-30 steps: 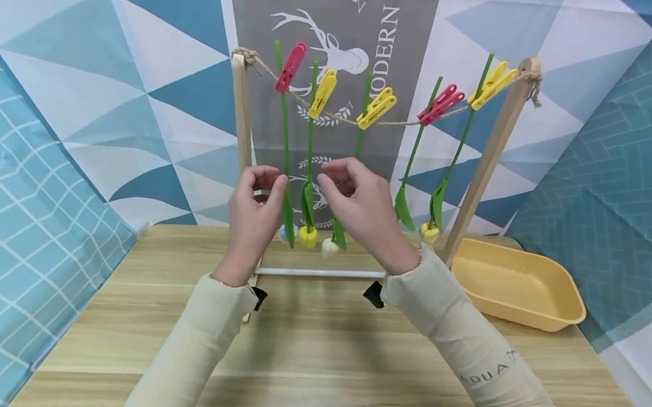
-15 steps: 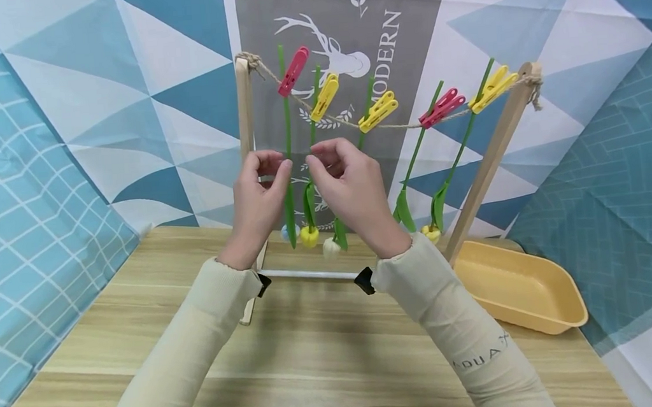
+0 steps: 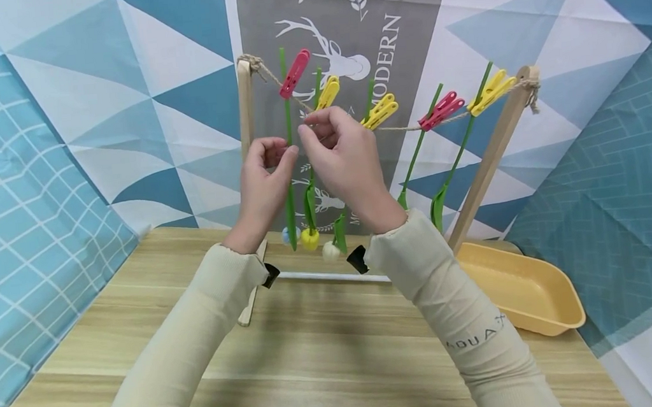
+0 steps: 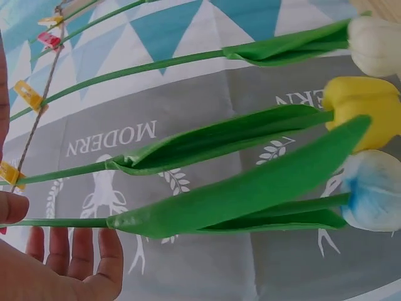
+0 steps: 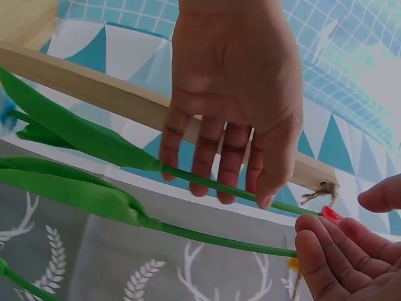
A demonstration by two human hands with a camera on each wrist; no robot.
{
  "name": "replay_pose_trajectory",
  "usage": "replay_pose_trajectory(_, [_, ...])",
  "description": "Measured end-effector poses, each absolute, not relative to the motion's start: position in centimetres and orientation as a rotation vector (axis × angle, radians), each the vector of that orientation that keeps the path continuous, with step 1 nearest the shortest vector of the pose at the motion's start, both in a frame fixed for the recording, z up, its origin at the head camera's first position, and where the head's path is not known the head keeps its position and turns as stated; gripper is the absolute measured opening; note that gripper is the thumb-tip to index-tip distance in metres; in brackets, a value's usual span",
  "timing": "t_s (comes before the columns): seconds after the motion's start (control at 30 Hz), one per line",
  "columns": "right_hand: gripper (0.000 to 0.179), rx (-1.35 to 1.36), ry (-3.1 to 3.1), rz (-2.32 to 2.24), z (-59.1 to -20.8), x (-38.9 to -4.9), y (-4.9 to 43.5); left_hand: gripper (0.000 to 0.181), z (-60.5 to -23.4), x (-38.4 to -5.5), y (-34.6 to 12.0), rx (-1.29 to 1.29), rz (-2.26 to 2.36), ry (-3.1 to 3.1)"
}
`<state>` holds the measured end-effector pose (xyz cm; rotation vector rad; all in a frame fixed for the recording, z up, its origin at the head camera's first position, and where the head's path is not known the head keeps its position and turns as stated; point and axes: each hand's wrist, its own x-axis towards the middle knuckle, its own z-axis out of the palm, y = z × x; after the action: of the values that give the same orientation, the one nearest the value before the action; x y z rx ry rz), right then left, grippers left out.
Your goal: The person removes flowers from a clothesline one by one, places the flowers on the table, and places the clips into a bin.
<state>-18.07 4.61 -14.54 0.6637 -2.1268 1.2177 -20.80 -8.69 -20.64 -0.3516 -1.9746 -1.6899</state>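
Below brown twine (image 3: 402, 128), our left hand (image 3: 264, 186) holds a slim green tulip stem (image 4: 69, 222); our right hand (image 3: 348, 160), fingers parted from thumb.

Has a wooden table (image 3: 293, 372) with wavy brown stripes and soft shadows. Shows a big cloth (image 3: 93, 87) behind, with blue and white triangles, plus a gray strip (image 3: 411, 43) with a white deer (image 3: 343, 61). Has crisscross blue cloth (image 3: 45, 219) left, bricky blue-green cloth (image 3: 630, 192) right.

The head camera looked forward and down; both wrist cameras, much nearer, shared the round-headed, blue-and-white, green-stemmed tulip (image 4: 376, 191).
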Motion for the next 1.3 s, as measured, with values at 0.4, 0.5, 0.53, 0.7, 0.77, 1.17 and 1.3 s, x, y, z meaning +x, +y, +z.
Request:
replay_pose_trajectory(0.4, [0.022,0.596,-2.150,1.219,-10.6,-18.4,4.7,0.029,-19.6,-21.5,-8.1,-0.403,-1.748,-1.886])
replay_pose_trajectory(0.5, [0.022,0.572,-2.169,1.233,-9.8,-18.5,4.5,0.028,-19.3,-21.5,-8.0,-0.415,-1.755,-1.867])
replay_pose_trajectory(0.53, [0.022,0.563,-2.175,1.241,-9.6,-18.5,4.4,0.027,-19.2,-21.5,-7.9,-0.418,-1.763,-1.859])
replay_pose_trajectory(0.7, [0.023,0.541,-2.190,1.284,-8.5,-18.7,4.2,0.026,-18.6,-21.4,-7.6,-0.427,-1.812,-1.842])
replay_pose_trajectory(0.77, [0.023,0.525,-2.199,1.293,-8.1,-18.7,4.2,0.025,-18.5,-21.3,-7.6,-0.430,-1.835,-1.838])
replay_pose_trajectory(1.17, [0.033,0.441,-2.329,1.342,-6.5,-19.0,4.4,0.029,-18.2,-21.6,-7.5,-0.428,-1.884,-1.857])
replay_pose_trajectory(1.3, [0.037,0.415,-2.379,1.370,-6.2,-19.1,4.4,0.028,-18.2,-21.5,-7.4,-0.443,-1.874,-1.868])
